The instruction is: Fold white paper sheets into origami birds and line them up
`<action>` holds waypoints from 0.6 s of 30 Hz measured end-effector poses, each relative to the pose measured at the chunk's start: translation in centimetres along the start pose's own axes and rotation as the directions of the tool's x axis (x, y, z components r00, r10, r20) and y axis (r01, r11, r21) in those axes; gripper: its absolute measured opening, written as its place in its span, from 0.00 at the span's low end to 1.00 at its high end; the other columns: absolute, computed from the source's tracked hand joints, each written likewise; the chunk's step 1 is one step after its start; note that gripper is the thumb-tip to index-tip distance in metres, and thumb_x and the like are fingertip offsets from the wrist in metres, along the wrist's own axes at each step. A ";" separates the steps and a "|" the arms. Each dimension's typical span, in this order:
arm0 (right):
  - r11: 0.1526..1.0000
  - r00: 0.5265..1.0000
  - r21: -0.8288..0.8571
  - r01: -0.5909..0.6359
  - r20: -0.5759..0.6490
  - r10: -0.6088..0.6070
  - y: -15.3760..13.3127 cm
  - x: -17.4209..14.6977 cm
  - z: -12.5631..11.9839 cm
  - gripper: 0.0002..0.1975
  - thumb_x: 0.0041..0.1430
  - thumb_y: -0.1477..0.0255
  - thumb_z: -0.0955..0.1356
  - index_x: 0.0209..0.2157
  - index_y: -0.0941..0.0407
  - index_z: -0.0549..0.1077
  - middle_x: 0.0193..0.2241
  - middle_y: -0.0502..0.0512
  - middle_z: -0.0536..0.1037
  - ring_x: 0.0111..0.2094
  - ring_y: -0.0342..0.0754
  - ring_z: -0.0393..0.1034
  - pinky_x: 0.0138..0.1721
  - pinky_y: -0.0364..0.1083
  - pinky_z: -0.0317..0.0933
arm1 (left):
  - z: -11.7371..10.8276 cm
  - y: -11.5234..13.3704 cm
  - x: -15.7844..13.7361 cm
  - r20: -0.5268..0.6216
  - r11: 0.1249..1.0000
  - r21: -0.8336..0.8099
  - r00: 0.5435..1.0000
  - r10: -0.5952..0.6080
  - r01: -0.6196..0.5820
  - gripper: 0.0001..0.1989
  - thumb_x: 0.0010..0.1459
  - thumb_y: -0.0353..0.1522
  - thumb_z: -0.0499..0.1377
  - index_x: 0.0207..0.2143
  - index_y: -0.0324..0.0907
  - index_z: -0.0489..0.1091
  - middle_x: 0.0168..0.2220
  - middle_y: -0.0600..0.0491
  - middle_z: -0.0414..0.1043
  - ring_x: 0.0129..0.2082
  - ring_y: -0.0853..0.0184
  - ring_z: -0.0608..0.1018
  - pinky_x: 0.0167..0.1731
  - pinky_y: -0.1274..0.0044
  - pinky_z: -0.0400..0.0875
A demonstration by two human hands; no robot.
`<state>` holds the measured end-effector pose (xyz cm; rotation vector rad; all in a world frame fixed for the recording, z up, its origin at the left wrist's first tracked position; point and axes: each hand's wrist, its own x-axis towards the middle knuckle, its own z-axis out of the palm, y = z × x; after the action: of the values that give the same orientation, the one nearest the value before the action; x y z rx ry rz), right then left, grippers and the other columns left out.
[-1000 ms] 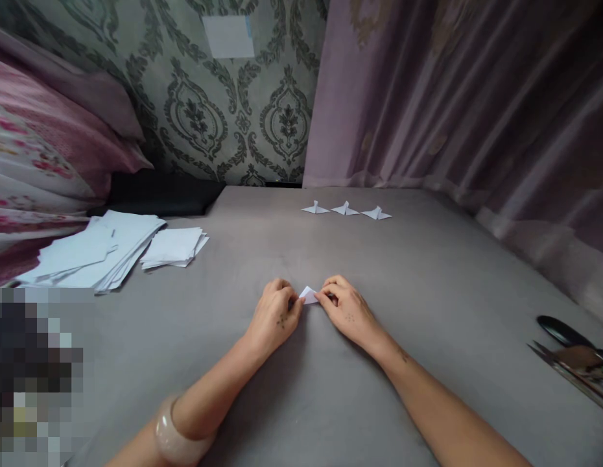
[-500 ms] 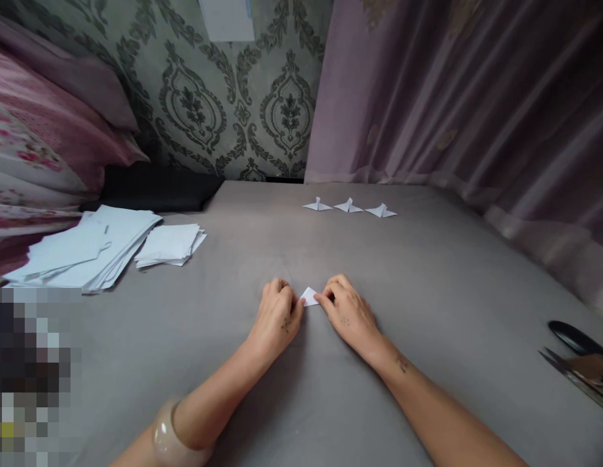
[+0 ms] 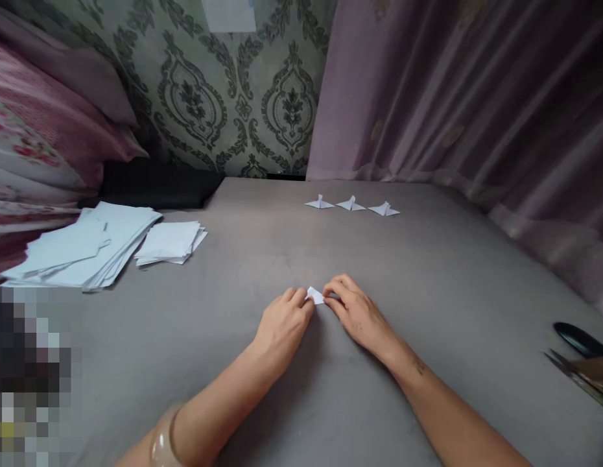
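A small folded piece of white paper (image 3: 316,296) is held just above or on the grey tabletop (image 3: 301,402), between my two hands. My left hand (image 3: 286,319) is closed on its left side, thumb and fingers pinching the edge. At the right corner, my right hand (image 3: 356,311) pinches the paper between thumb and fingertips. The fingers hide part of the paper's edges. Beyond the hands, three folded white paper figures (image 3: 351,203) with pointed wings stand in a row near the back of the table.
On the left lie a pile of larger white sheets (image 3: 87,250) and a stack of small paper squares (image 3: 169,242). A black folded item (image 3: 160,186) rests behind them. Scissors (image 3: 576,373) and a dark oval object (image 3: 579,338) lie at the right edge. Curtains (image 3: 428,97) hang behind.
My left hand has shifted right and now covers more of the paper's left side. My right hand and the paper have moved slightly right. The view has shifted a little.
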<state>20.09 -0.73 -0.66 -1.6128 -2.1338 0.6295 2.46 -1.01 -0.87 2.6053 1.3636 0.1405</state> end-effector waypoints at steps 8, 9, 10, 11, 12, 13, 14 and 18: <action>0.953 0.983 -0.250 0.170 0.113 -0.146 -0.2 -1.2 -0.7 0.19 0.63 0.76 0.59 0.49 0.40 0.71 0.48 0.51 0.70 0.38 0.46 0.69 0.31 0.43 0.56 | -0.8 0.2 -0.9 0.043 0.999 0.032 0.999 -0.014 0.012 0.13 0.49 0.18 0.52 0.31 0.41 0.70 0.34 0.46 0.70 0.32 0.62 0.70 0.26 0.76 0.66; 0.954 0.984 -0.256 0.158 0.119 -0.132 -0.2 -1.2 -0.9 0.20 0.63 0.76 0.59 0.48 0.40 0.72 0.48 0.51 0.70 0.38 0.46 0.70 0.31 0.43 0.56 | -1.2 0.2 -1.0 0.071 0.999 0.045 0.997 -0.021 0.018 0.13 0.48 0.18 0.52 0.31 0.41 0.70 0.35 0.46 0.71 0.32 0.61 0.70 0.25 0.76 0.66; 0.957 0.986 -0.254 0.144 0.124 -0.115 -0.1 -1.3 -1.2 0.20 0.62 0.76 0.60 0.47 0.40 0.73 0.48 0.51 0.70 0.38 0.46 0.70 0.31 0.43 0.56 | -1.5 0.3 -1.1 0.103 0.998 0.062 0.994 -0.037 0.030 0.13 0.47 0.18 0.53 0.31 0.40 0.71 0.35 0.46 0.71 0.33 0.61 0.71 0.24 0.76 0.65; 0.961 0.987 -0.246 0.126 0.126 -0.097 -0.1 -1.4 -1.5 0.20 0.62 0.77 0.60 0.46 0.40 0.74 0.47 0.50 0.70 0.37 0.46 0.70 0.31 0.43 0.55 | -1.8 0.3 -1.2 0.130 0.996 0.077 0.990 -0.053 0.044 0.13 0.46 0.18 0.53 0.31 0.40 0.71 0.36 0.45 0.71 0.34 0.60 0.71 0.23 0.76 0.64; 0.966 0.989 -0.233 0.109 0.125 -0.081 0.0 -1.5 -1.7 0.20 0.61 0.77 0.60 0.44 0.40 0.75 0.47 0.50 0.71 0.37 0.46 0.70 0.31 0.43 0.55 | -2.0 0.3 -1.2 0.145 0.995 0.083 0.987 -0.066 0.055 0.13 0.47 0.18 0.53 0.31 0.40 0.71 0.36 0.45 0.71 0.34 0.60 0.71 0.22 0.76 0.63; 0.972 0.990 -0.214 0.094 0.119 -0.069 0.1 -1.5 -1.9 0.20 0.60 0.78 0.60 0.43 0.41 0.76 0.47 0.50 0.71 0.36 0.45 0.71 0.31 0.43 0.56 | -2.1 0.2 -1.2 0.143 0.995 0.079 0.987 -0.075 0.064 0.12 0.48 0.19 0.52 0.31 0.40 0.71 0.36 0.46 0.71 0.35 0.60 0.72 0.22 0.76 0.62; 0.978 0.993 -0.191 0.081 0.105 -0.062 0.3 -1.5 -2.0 0.19 0.59 0.78 0.61 0.41 0.42 0.77 0.46 0.49 0.72 0.35 0.45 0.71 0.32 0.43 0.56 | -2.1 0.1 -1.2 0.126 0.995 0.064 0.989 -0.078 0.071 0.11 0.50 0.20 0.51 0.30 0.40 0.70 0.36 0.46 0.71 0.35 0.60 0.72 0.22 0.77 0.61; 0.997 0.997 -0.044 0.059 -0.038 -0.061 1.3 -0.8 -1.2 0.16 0.54 0.81 0.61 0.29 0.51 0.78 0.40 0.50 0.75 0.33 0.43 0.70 0.35 0.43 0.58 | -1.2 -0.8 -0.9 -0.056 0.987 -0.076 0.988 -0.147 0.143 0.11 0.57 0.24 0.47 0.32 0.42 0.68 0.34 0.48 0.70 0.33 0.62 0.73 0.25 0.76 0.61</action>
<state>21.98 -1.05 -0.47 -1.5639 -2.1722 0.5333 1.14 -1.12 0.09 2.4522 1.5338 0.2440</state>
